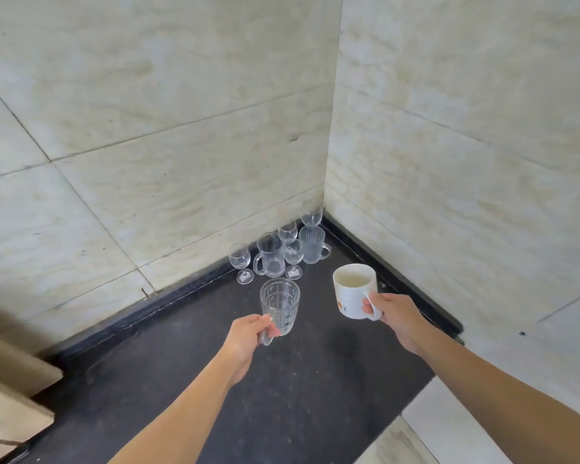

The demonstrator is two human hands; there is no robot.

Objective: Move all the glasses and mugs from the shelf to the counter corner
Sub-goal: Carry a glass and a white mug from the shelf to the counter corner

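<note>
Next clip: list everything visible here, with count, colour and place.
wine glasses: four, clear, standing in the counter corner
glass mugs: two, clear, among the wine glasses
tumbler: one, clear, patterned, held above the counter
white mug: one, small print, held above the counter
counter: one, black, meets two walls
wall tiles: pale cream, behind and right
beige panel: one, left edge, unclear what
left hand: grips the tumbler
right hand: holds the white mug's handle
</note>
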